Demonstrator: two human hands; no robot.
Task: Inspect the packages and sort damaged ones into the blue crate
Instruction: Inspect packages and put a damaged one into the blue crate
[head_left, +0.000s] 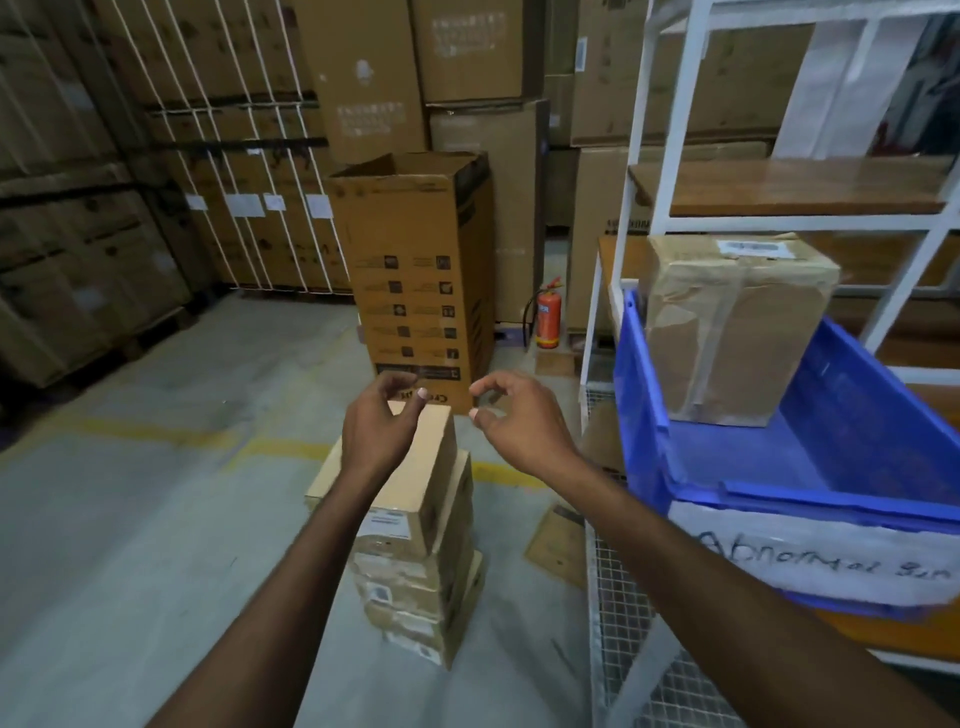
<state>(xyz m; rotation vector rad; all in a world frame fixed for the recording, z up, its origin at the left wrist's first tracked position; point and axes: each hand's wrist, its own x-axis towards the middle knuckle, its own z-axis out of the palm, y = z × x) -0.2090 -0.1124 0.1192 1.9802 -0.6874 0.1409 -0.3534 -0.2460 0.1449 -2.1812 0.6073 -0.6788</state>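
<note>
A stack of several small brown packages (415, 587) stands on the floor in front of me, and its top package (423, 483) lies slightly askew. My left hand (376, 428) hovers over the far end of that top package with loosely curled fingers, holding nothing. My right hand (519, 421) hangs in the air just right of the stack, thumb and fingers loosely curved and empty. To the right sits the blue crate (857, 400) with a white "Abnormal Bin" label. A crumpled, taped brown package (727, 332) stands inside it.
The crate rests on a wire-mesh trolley (618, 597) under a white shelf rack (639, 182). A tall open carton (421, 275) stands behind the stack, beside a red fire extinguisher (548, 319). Strapped cartons (78, 260) line the left. A cardboard scrap (558, 545) lies on the floor.
</note>
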